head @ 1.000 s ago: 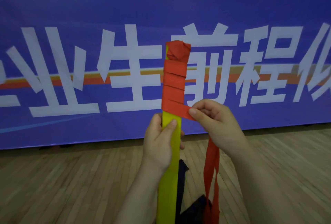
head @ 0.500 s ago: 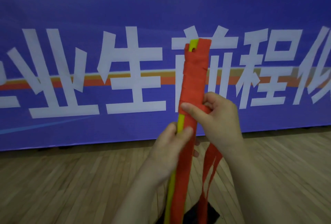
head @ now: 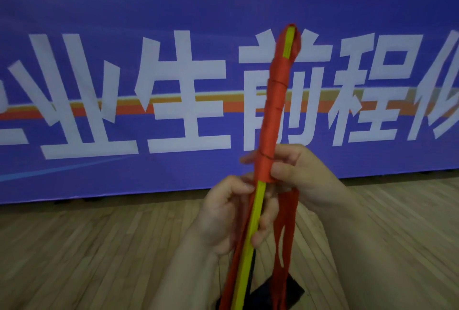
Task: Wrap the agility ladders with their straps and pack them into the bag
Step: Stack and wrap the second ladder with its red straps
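Left hand (head: 228, 213) curls round the ladder (head: 257, 205) below its wound strap (head: 273, 116); right hand (head: 305, 173) pinches the strap against the ladder; loose strap hangs beside it

Banner (head: 124, 12): blue-violet fabric, spans the full width of view, stands upright at the far edge of the floor, surface slightly rippled
Lettering (head: 183, 96): 4 large white characters in 1 row across the banner's middle, with part of another cut off at each side of view
Stripe (head: 74, 108): horizontal band behind the lettering, orange below, thinner yellow above
Line (head: 62, 168): 1 thin pale-blue diagonal at the banner's lower left, rising toward the right
Floor (head: 87, 247): light wooden boards in short staggered strips, fills the lower part of view
Shadow (head: 74, 201): narrow dark strip where the banner's lower edge meets the floor
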Action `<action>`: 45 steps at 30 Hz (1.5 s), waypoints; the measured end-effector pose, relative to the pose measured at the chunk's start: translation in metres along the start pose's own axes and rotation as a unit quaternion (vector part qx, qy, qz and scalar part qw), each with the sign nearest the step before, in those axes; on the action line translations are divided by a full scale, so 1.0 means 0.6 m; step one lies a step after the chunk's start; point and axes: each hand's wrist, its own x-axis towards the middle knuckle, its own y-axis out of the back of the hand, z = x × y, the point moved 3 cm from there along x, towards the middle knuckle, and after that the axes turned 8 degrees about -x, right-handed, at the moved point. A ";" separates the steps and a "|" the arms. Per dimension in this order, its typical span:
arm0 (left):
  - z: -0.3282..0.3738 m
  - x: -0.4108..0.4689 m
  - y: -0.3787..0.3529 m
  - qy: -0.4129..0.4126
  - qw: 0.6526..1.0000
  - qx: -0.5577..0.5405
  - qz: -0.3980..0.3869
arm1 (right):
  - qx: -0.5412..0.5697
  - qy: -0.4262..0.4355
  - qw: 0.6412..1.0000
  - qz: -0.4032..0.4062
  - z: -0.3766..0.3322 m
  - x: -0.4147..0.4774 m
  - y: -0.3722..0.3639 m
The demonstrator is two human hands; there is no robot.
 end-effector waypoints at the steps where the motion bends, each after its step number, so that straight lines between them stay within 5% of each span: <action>1: 0.001 0.001 -0.002 0.016 1.000 0.013 0.018 | 0.008 0.012 1.000 0.027 -0.004 0.001 0.000; 3: 0.001 0.003 0.002 0.011 0.986 0.103 0.134 | -0.029 0.026 0.986 0.161 -0.012 0.004 0.004; 5: -0.003 0.004 0.008 -0.057 0.935 0.250 0.246 | -0.148 0.039 0.940 0.304 -0.015 0.005 0.011; 8: -0.011 0.005 0.010 -0.172 0.867 0.346 0.315 | -0.218 0.048 0.931 0.290 -0.013 0.007 0.001; 10: -0.003 0.002 0.015 -0.202 0.868 0.297 0.344 | -0.185 0.050 0.953 0.234 -0.009 0.001 -0.005; 12: 0.002 -0.001 0.016 -0.185 0.907 0.191 0.326 | -0.121 0.044 0.970 0.208 -0.006 -0.006 -0.003; 15: -0.010 -0.004 0.017 -0.084 0.981 0.013 0.173 | -0.065 0.041 0.984 0.160 -0.002 -0.007 0.004; 19: -0.021 -0.013 -0.005 0.039 0.992 -0.099 -0.068 | -0.004 0.030 0.999 -0.040 -0.016 -0.006 -0.015; 22: -0.019 -0.001 -0.001 0.031 0.996 0.013 0.077 | -0.058 0.063 0.988 0.126 -0.033 -0.003 -0.008; 25: -0.014 0.004 0.013 -0.025 0.949 0.202 0.242 | -0.303 0.064 0.890 0.334 -0.029 0.000 -0.001; 26: -0.014 0.002 0.012 -0.060 0.925 0.263 0.267 | -0.321 0.061 0.881 0.342 -0.026 0.001 -0.003; 28: -0.012 -0.006 0.010 -0.134 0.890 0.308 0.308 | -0.235 0.064 0.925 0.291 -0.021 0.002 -0.005; 30: -0.004 -0.016 0.011 -0.137 0.914 0.222 0.311 | -0.124 0.043 0.970 0.205 -0.013 0.001 -0.006; 33: -0.004 -0.017 0.013 -0.039 0.981 0.031 0.188 | 0.001 0.001 0.998 0.067 0.008 -0.003 -0.009; 36: -0.020 -0.017 -0.007 0.020 0.998 -0.059 0.026 | 0.049 0.023 0.998 -0.012 0.004 -0.004 -0.020; 39: -0.027 -0.016 -0.010 0.013 0.990 0.048 0.128 | -0.030 0.027 0.988 0.149 -0.011 -0.005 -0.013; 42: -0.028 -0.023 0.011 -0.100 0.908 0.321 0.250 | -0.335 0.020 0.880 0.335 -0.016 -0.012 0.001; 43: -0.034 -0.023 0.018 -0.134 0.882 0.365 0.267 | -0.362 0.014 0.866 0.345 -0.014 -0.011 0.004; 45: -0.050 -0.019 0.021 -0.171 0.865 0.354 0.311 | -0.313 0.013 0.895 0.317 -0.011 -0.009 -0.001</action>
